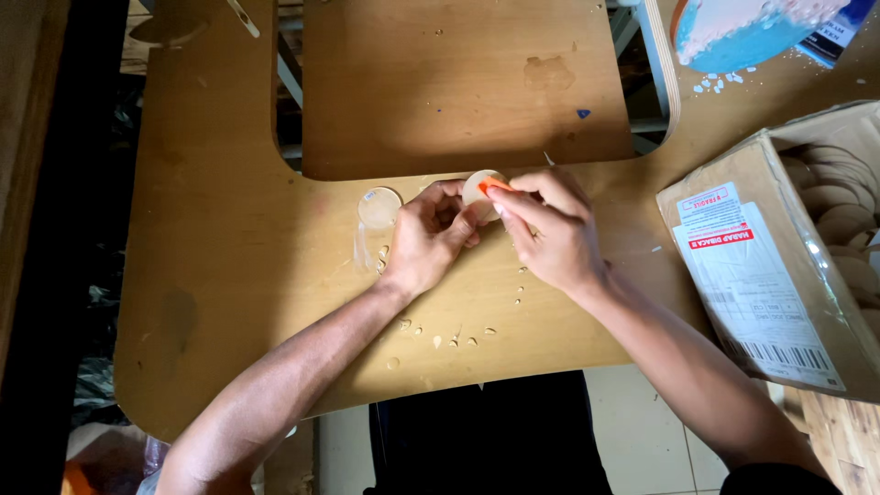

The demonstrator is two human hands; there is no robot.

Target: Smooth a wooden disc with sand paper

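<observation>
1. Gripping a small pale wooden disc (478,191) at its near edge, the left hand (426,240) has its fingers curled shut around it and props it up off the desk (229,247), presumably so the upper face is steady and open to the other hand.
2. The right hand (550,234) is closed in a pinch on a small orange tool (496,184), which looks like a blade or scraper; its tip lies on the disc's top edge. The low, flat pinch suggests fine work along the rim, though the contact point is too small to read exactly.
3. The disc sits between both hands, just in front of the desk's cut-out, near the middle of the view.
4. A second round disc (379,207), paler and glossy, lies flat on the desk just left of the left hand, apart from it.
5. Small pale chips (458,339) are scattered on the desk near the wrists, likely trimmings.
6. An open cardboard box (761,275) stands at the right, well apart, with more round wooden discs (839,197) stacked inside, within reach of the right arm.
7. A blue-and-white round object (742,32) rests at the far right corner; its nature cannot be told.
</observation>
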